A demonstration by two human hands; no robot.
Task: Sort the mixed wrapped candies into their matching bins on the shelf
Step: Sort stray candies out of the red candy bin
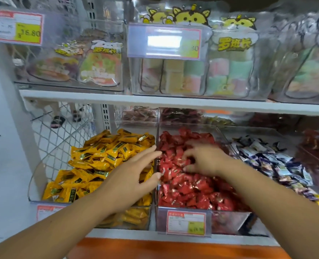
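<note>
Hovering over the left bin's yellow candies (pixel 98 157), the left hand (pixel 132 176) is holding its fingers straight and empty beside the divider (pixel 157 132). Right of it, the right hand (pixel 203 159) is resting curled fingers among the red candies (pixel 192 189); whether it is pinching one, I cannot tell. Raking blind is risking flicking reds over the divider into the yellows.

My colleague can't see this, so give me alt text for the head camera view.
A person's right hand curls its fingers among red wrapped candies in a clear plastic bin. The open left hand hovers over the neighbouring yellow wrapped candies; blue-and-white wrapped candies lie to the right.
</note>
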